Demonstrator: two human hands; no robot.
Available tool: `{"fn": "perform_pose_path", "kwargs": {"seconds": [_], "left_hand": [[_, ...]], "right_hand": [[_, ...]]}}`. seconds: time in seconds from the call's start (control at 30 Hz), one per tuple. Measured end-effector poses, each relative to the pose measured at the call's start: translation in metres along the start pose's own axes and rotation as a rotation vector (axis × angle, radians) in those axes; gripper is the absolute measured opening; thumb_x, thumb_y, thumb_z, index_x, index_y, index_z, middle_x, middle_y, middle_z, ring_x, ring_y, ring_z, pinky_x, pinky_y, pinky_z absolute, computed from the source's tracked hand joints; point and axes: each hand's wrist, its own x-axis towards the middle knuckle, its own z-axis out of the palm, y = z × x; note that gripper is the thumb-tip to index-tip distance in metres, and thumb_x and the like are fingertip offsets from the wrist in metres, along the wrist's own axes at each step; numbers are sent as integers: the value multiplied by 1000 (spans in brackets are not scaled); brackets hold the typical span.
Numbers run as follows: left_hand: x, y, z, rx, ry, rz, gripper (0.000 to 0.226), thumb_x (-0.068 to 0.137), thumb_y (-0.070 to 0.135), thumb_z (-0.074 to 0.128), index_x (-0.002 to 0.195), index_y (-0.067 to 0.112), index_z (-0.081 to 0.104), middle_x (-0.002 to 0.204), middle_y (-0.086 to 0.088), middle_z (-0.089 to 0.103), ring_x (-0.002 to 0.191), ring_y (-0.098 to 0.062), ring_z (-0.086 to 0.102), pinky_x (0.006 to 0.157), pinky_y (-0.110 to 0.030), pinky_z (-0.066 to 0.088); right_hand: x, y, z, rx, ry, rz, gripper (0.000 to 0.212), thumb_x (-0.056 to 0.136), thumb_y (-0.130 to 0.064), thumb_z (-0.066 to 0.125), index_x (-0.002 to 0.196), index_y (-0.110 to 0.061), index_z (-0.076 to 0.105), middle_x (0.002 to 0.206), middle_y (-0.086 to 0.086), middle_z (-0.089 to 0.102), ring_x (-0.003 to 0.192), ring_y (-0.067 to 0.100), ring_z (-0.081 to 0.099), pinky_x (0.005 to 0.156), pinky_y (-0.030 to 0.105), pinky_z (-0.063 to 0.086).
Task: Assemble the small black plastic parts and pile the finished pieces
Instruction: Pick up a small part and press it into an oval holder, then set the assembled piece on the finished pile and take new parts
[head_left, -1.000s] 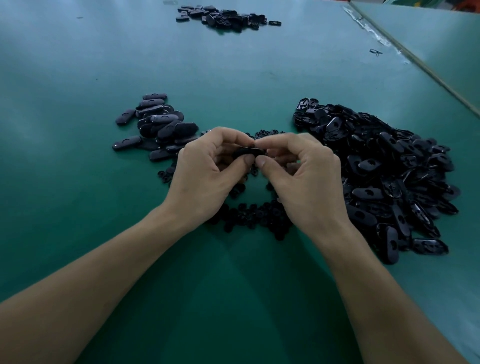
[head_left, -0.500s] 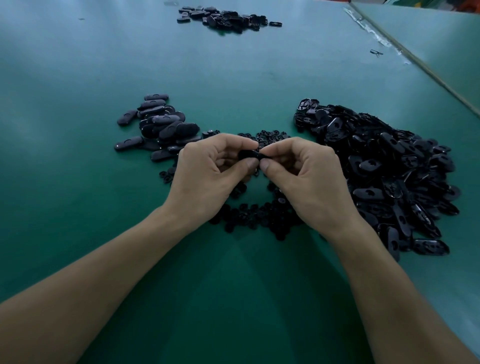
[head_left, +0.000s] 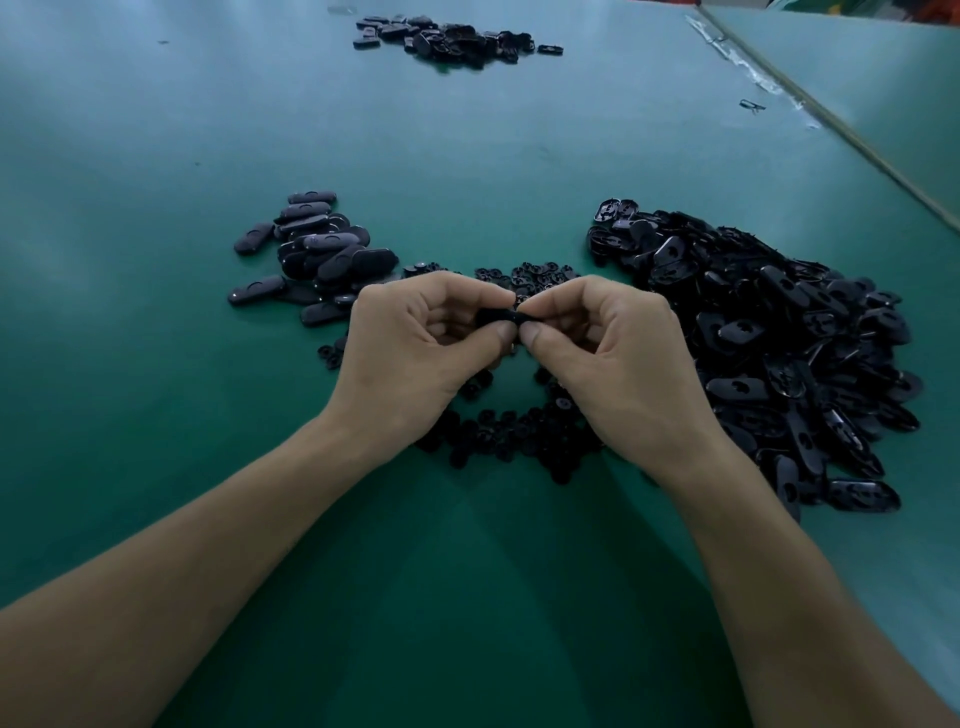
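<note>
Looking down over a green table (head_left: 156, 364). Above its middle, left hand (head_left: 415, 353) and right hand (head_left: 613, 358) fingertip to fingertip, both pinching one small black plastic part (head_left: 496, 316) (mostly hidden by the thumbs). Beneath them, a scatter of small round pieces (head_left: 519, 436). Toward the left edge, a pile of closed oval pieces (head_left: 317, 249); toward the right edge, a larger heap of open oval shells (head_left: 769, 338). Near the far edge, a further pile (head_left: 452, 36).

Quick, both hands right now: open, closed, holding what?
Left hand: pinching a small black plastic part.
Right hand: pinching the same part from the other side.
</note>
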Motion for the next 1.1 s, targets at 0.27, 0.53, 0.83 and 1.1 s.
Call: {"fn": "perform_pose_path", "kwargs": {"seconds": [0.27,0.53,0.83,1.1], "left_hand": [[-1,3,2,32,59,62,20,81,10,78,93,26,73,79,2,75,71,-20,73,70,-35,61],[15,5,-14,-95,182,24,17,92,4,68,97,19,72,80,1,75,73,-18,73,69,-28,60],[38,-3,-52,4,394,-135,13,89,12,72,99,19,67,82,4,78,69,-14,75,62,-27,59],[42,-21,-83,468,508,-212,11,78,35,76,81,31,67,75,18,69,61,10,63,64,-18,51]], "right_hand": [[2,2,-11,-291,161,-21,16,98,-23,62,107,-22,75,100,-8,73,93,7,64,86,20,49],[-1,12,-30,-826,103,350,37,96,-22,54,133,-16,61,134,16,51,123,37,41,95,43,38],[0,16,-34,-691,215,263,26,98,-18,62,123,-15,70,119,13,66,110,30,61,98,41,52],[4,15,-29,-521,408,52,21,101,-18,59,117,-14,73,105,7,69,88,13,59,85,15,40]]}}
